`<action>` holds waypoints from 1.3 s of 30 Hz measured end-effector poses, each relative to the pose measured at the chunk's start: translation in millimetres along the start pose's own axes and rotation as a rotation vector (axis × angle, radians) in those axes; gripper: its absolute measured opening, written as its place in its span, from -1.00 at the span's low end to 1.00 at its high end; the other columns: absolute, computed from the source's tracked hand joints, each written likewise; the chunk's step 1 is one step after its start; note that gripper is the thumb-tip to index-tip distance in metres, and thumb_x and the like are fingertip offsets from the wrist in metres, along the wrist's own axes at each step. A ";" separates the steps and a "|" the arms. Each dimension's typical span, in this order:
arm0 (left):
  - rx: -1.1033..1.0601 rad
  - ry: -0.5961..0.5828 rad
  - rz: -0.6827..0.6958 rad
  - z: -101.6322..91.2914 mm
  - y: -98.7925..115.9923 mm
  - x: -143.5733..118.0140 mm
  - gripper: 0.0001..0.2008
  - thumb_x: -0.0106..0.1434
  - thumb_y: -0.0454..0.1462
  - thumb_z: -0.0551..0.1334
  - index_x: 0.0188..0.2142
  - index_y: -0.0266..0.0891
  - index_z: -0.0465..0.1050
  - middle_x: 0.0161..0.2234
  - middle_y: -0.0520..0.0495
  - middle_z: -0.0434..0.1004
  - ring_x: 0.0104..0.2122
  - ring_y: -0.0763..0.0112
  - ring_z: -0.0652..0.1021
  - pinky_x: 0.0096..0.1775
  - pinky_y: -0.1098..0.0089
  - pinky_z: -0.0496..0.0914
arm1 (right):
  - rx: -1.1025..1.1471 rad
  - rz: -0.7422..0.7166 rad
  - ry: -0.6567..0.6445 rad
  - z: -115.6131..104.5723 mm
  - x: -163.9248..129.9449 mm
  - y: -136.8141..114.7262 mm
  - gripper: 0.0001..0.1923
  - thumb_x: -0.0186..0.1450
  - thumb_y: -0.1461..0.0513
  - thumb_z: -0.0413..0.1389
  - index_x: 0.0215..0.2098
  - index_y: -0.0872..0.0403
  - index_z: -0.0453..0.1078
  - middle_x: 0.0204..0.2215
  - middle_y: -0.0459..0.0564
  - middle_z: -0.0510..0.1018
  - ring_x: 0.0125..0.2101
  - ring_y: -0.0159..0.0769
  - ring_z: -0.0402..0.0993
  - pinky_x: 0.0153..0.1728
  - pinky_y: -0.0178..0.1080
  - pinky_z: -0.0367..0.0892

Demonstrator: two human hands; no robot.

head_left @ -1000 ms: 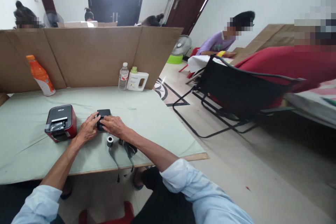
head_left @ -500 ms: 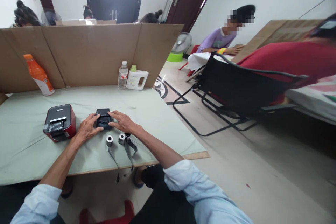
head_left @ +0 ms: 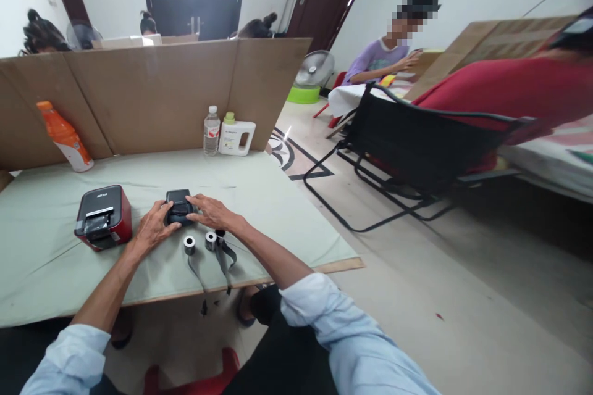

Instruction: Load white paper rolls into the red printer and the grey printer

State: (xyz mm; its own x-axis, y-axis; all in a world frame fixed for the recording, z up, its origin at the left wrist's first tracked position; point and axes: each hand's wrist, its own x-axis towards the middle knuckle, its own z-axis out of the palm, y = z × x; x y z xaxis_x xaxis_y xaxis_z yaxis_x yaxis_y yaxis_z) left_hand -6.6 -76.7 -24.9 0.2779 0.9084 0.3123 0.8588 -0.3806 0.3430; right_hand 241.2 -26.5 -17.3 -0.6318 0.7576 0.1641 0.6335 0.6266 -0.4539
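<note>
A small black device (head_left: pixel 178 205) lies on the pale green table (head_left: pixel 55 259) in front of me. My left hand (head_left: pixel 152 228) grips its left side and my right hand (head_left: pixel 213 212) rests on its right side and top. Just in front of my right hand sit two small grey spools (head_left: pixel 189 244) (head_left: pixel 211 240) with dark ribbon (head_left: pixel 227 262) trailing over the table's front edge. A red and black label printer (head_left: pixel 102 216) stands to the left of my left hand.
A cardboard screen (head_left: pixel 152 95) walls the table's back. Against it stand an orange bottle (head_left: pixel 62 136), a clear water bottle (head_left: pixel 211 131) and a white jug (head_left: pixel 236 136). A black folding chair (head_left: pixel 417 154) and other people sit to the right; a red stool (head_left: pixel 194 376) is below.
My right hand slid right along the black device, uncovering a second spool beside the first. Both hands stay on the device; the view shifted slightly.
</note>
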 end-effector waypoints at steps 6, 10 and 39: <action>-0.038 -0.042 0.022 -3.5 -5.4 0.5 -0.28 0.22 -0.12 0.38 0.34 -0.15 0.26 0.26 -0.25 0.42 0.20 0.03 0.52 0.19 0.08 0.45 | 0.227 0.034 0.060 14.5 -1.5 15.5 -0.28 0.41 0.09 0.21 0.46 0.06 0.16 0.17 0.22 0.51 -0.06 -0.17 0.56 0.08 -0.07 0.40; -0.033 -0.087 -0.016 -6.8 -5.5 4.4 -0.16 0.17 -0.18 0.40 0.40 -0.20 0.19 0.32 -0.29 0.39 0.28 -0.02 0.46 0.27 0.05 0.37 | 0.475 0.046 0.061 14.5 1.3 19.8 -0.27 0.37 0.01 0.21 0.40 0.15 0.25 0.23 0.27 0.48 -0.08 -0.12 0.59 0.04 -0.06 0.45; 0.053 -0.180 0.158 10.0 105.9 89.0 -0.49 0.30 -0.16 0.33 0.23 -0.16 0.40 0.12 -0.20 0.59 0.10 0.06 0.57 0.11 0.14 0.44 | 0.220 0.403 0.800 -20.4 -46.8 67.1 -0.65 0.41 0.13 0.00 -0.04 0.14 0.52 -0.10 0.20 0.61 -0.22 -0.15 0.54 -0.10 -0.13 0.45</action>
State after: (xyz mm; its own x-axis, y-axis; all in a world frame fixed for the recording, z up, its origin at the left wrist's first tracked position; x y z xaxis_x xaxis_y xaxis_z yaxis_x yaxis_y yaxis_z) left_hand 113.3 -34.5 30.4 0.4788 0.8563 0.1935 0.8186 -0.5151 0.2540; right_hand 322.4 -16.2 -37.6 0.1669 0.8632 0.4765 0.5873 0.3011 -0.7512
